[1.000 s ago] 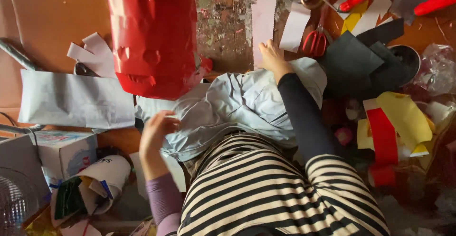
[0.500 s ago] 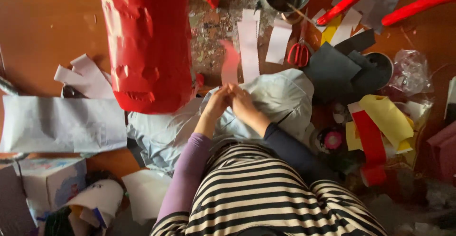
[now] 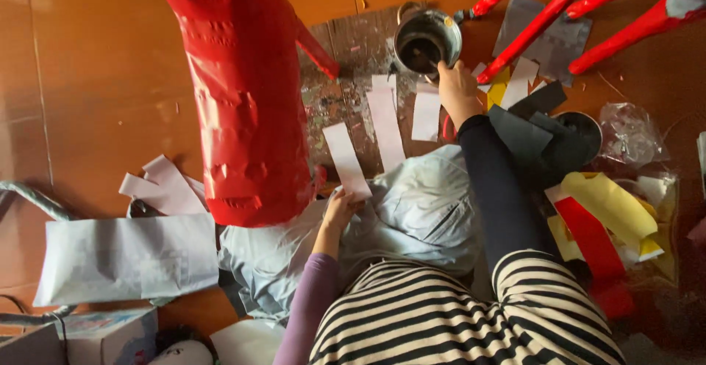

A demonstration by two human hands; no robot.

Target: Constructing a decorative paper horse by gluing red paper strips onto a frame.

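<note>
My left hand (image 3: 340, 210), in a purple sleeve, pinches the near end of a white paper strip (image 3: 344, 158) that lies on a stained board (image 3: 346, 49). My right hand (image 3: 457, 89), in a dark sleeve, reaches forward to the rim of a small metal pot (image 3: 426, 38). Its fingers are curled around what looks like a thin brush dipping into the pot. Two more white strips (image 3: 386, 126) lie on the board between my hands. A tall red paper-covered form (image 3: 246, 93) stands just left of the board. Pale blue cloth (image 3: 419, 210) covers my lap.
Red-wrapped sticks (image 3: 544, 19) lie at the back right. Yellow and red paper (image 3: 607, 210), dark grey sheets (image 3: 526, 133), a second pot (image 3: 581, 133) and a clear plastic bag (image 3: 632, 133) crowd the right. White paper scraps (image 3: 165, 188) and a grey paper bag (image 3: 125, 258) lie on the left.
My hands were together over my lap. Now the right one has stretched out to the metal pot, and the left has laid a white strip on the board and holds its end.
</note>
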